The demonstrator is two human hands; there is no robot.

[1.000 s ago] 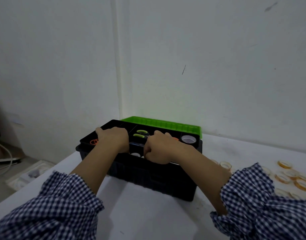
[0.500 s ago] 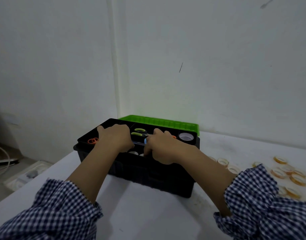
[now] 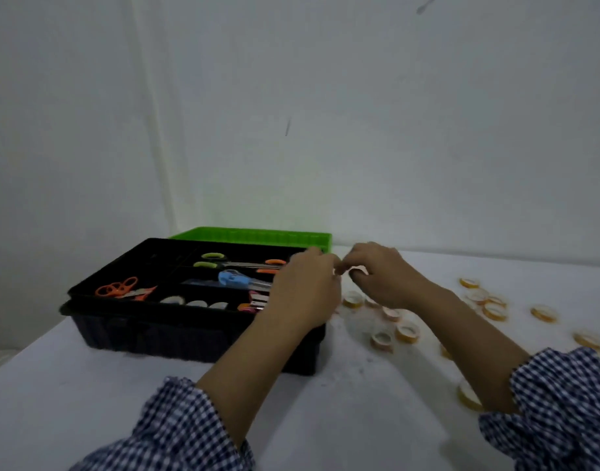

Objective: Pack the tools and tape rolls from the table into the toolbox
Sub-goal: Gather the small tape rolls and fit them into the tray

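Both hands have moved from the toolbox middle to its right end. The left hand and right hand meet with curled fingers. Blur hides whether they grasp anything.

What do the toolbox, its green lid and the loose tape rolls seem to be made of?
Toolbox: probably moulded plastic, matt black, with a ribbed wall. Green lid: probably plastic too, bright, ribbed. Tape rolls: seemingly glossy yellowish film wound on pale cores; the blur leaves this open.

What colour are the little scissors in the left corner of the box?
Orange. The small scissors show best in the head view, lying in the toolbox.
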